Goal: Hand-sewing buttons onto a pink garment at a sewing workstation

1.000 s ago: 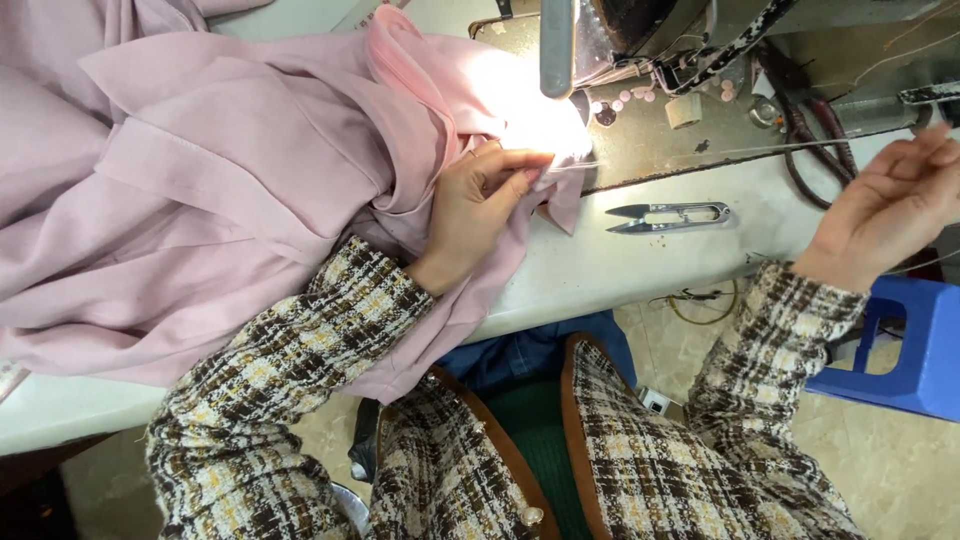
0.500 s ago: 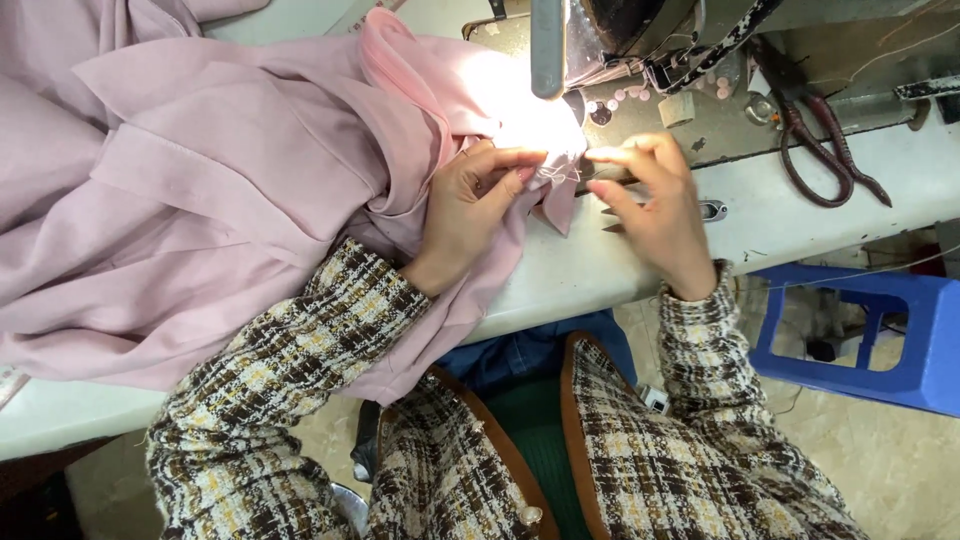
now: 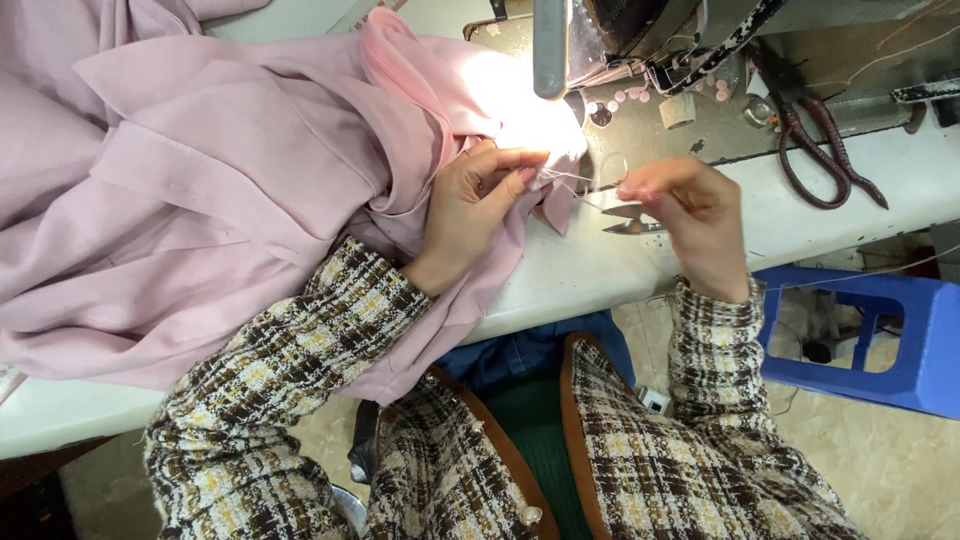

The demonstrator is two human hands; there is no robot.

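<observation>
one long white smooth surface (image 3: 860, 190) runs across the view, and most of its left half lies under one large heap of soft dusty-pink woven cloth (image 3: 200, 220), matte, deeply folded, with a stitched hem edge showing. behind it stands one grey metal sewing machine (image 3: 640, 30), its steel bed plate worn and spotted, a bright lamp glaring on the cloth beneath the needle bar. low at the right stands one blue plastic stool (image 3: 880, 340), boxy with open sides. on the surface by the machine lies one pair of big scissors with dark red looped handles (image 3: 815, 150). a handful of small round pale-pink buttons (image 3: 625, 98) sits on the machine bed; the exact count cannot be told.

the left hand (image 3: 480, 200) rests on the pink cloth just under the lamp, fingers (image 3: 525, 160) bent together and pinching a fold of it. the right hand (image 3: 690, 215), just beside, grips one small silver metal thread snips (image 3: 625, 213), fingers curled tight round it, blades pointing left toward the cloth. one fine pale thread (image 3: 575, 180) stretches between the two hands.

a second ago the right hand was far off at the right edge and the snips lay alone on the surface; half a second ago it had reached them. the left hand has kept its place.
</observation>
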